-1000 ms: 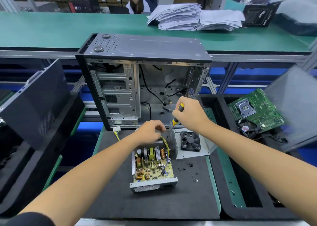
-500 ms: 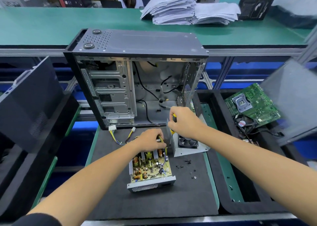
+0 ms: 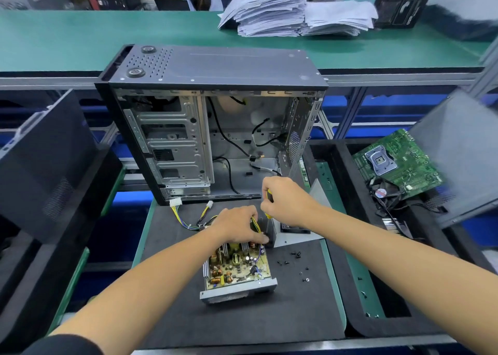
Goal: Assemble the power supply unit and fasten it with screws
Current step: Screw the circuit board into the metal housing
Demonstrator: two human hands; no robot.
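The power supply unit (image 3: 238,269) lies open on the black mat (image 3: 215,322), in front of the computer case (image 3: 213,123). Compared with 0.5 s ago, the left hand (image 3: 238,226) has pressed lower onto the board's rear edge, fingers curled over the yellow wires (image 3: 254,224). The right hand (image 3: 287,201) remains closed around the screwdriver (image 3: 268,195), now upright beside the cover (image 3: 293,237). Loose screws (image 3: 296,260) lie right of the unit.

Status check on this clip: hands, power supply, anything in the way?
Right hand gripping screwdriver, tip down. Left hand steadying open power supply at far end. Loose screws beside it; nothing blocking.
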